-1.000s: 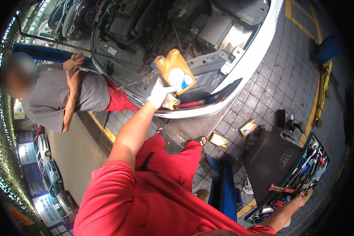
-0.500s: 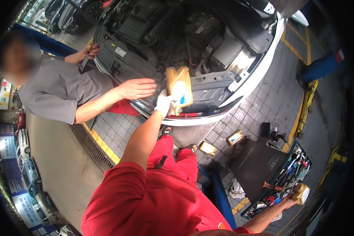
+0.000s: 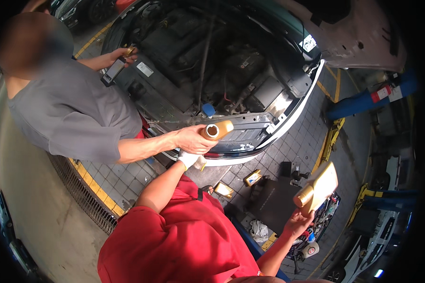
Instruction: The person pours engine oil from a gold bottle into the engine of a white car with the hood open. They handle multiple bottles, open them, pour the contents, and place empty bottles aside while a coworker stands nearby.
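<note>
Right hand (image 3: pixel 299 223) grips 1 gold bottle (image 3: pixel 320 187); I cannot tell whether left hand (image 3: pixel 188 159) grips anything.

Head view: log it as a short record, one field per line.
Left hand: white-gloved, by the co-worker's near hand; grip hidden
Right hand: bare, holding a tilted gold bottle
Co-worker's near hand: around an open-mouthed bottle
Co-worker's far hand: phone-like device
Engine bay: exposed, blue cap showing
Floor: two more gold bottles
</note>
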Demonstrator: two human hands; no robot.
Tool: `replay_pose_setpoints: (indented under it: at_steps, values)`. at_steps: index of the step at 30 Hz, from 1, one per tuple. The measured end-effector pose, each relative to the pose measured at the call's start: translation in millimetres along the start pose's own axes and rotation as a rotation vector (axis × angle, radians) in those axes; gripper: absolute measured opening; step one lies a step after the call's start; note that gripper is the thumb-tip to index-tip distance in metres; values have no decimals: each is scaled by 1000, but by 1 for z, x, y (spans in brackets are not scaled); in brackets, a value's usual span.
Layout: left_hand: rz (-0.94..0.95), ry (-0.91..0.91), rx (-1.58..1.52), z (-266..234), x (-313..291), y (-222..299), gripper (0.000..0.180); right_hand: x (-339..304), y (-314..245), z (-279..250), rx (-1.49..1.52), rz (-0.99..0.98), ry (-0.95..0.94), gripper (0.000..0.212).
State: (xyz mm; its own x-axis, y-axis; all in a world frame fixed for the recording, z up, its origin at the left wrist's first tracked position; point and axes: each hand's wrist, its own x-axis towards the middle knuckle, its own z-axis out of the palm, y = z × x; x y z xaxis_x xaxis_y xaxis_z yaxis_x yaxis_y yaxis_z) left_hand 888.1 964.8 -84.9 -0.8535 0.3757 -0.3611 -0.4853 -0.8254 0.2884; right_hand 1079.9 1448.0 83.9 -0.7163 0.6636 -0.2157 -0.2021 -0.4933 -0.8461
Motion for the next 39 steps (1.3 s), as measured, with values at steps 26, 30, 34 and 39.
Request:
replay_pose_setpoints:
  at_steps: [26,30,34,39]
  values:
    - [399,400,708,-67,-349,35,82,-186,284,262,-729,770,-1052,31]
    - [533,604,513,-83,-451,62,82,-281,339,308,-576,931,-1162,40]
    - [901,760,412,-141,-540,69,81,-387,426,358,-996,666,-1705,45]
    - [833,1208,695,-159,-625,106,87,-509,549,380,-1462,753,-1995,48]
